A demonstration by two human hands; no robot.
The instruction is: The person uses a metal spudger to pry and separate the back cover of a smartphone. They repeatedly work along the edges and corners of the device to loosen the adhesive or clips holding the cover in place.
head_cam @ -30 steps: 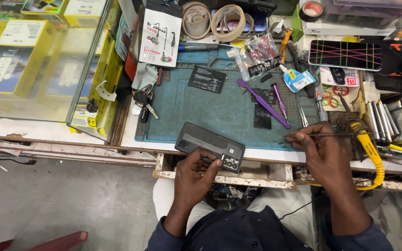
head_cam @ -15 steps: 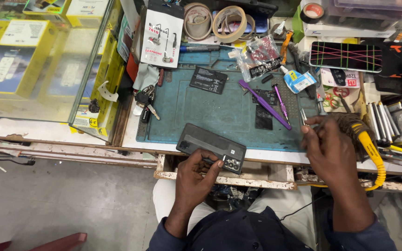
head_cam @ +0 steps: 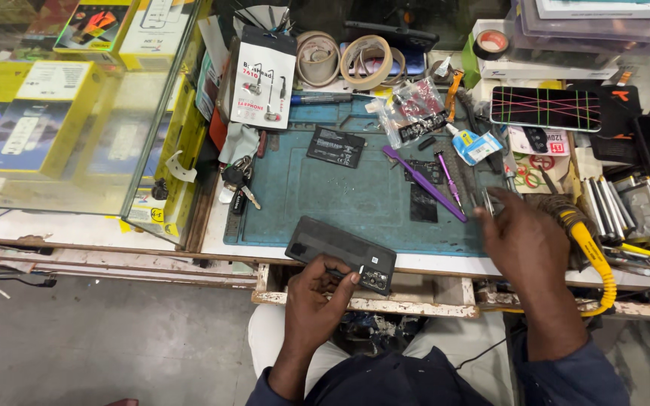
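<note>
While the left hand (head_cam: 317, 297) grips the dark phone (head_cam: 341, 253) at the teal mat's (head_cam: 340, 203) near edge, the open right hand (head_cam: 524, 240), right of the purple tool (head_cam: 423, 183), should reach slowly.

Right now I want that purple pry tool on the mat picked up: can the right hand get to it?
Probably yes. The right hand hovers open just right of the purple pry tool, with only bare mat and a small screwdriver between.

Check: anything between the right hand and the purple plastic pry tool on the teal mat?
Nothing visible. The right hand hovers just right of the purple plastic pry tool on the teal mat; only bare mat and small thin tools lie between. The left hand holds the dark phone.
</note>
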